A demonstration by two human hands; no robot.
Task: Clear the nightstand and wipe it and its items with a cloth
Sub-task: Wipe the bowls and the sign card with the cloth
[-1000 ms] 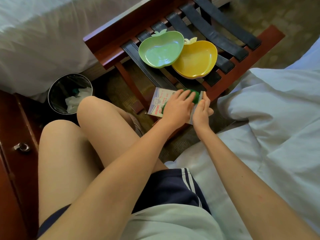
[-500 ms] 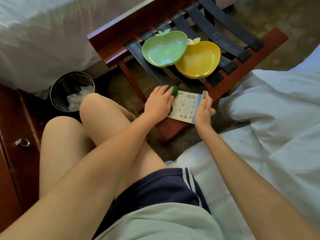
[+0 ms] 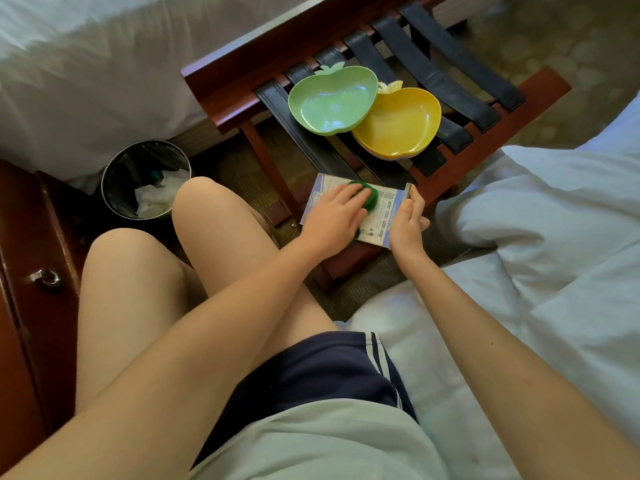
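A flat printed card [image 3: 384,213] lies on the near edge of a wooden luggage rack [image 3: 221,95]. My left hand [image 3: 334,216] presses a green cloth [image 3: 367,195] onto the middle of the card. My right hand [image 3: 408,220] holds the card's right edge with its fingers. A green apple-shaped dish [image 3: 332,102] and a yellow apple-shaped dish [image 3: 398,123] sit side by side on the rack's black straps, beyond the card. The dark wooden nightstand [image 3: 20,306] with a metal ring pull [image 3: 46,277] is at the far left.
A black waste bin [image 3: 145,181] with crumpled paper inside stands on the floor left of my knees. White bedding [image 3: 554,237] lies on the right, and another white bed [image 3: 86,64] at the upper left. I sit with bare knees between the nightstand and the rack.
My left hand swept the green cloth from the card's right side to its left end, then back to the middle. My right hand stayed on the card's right edge.
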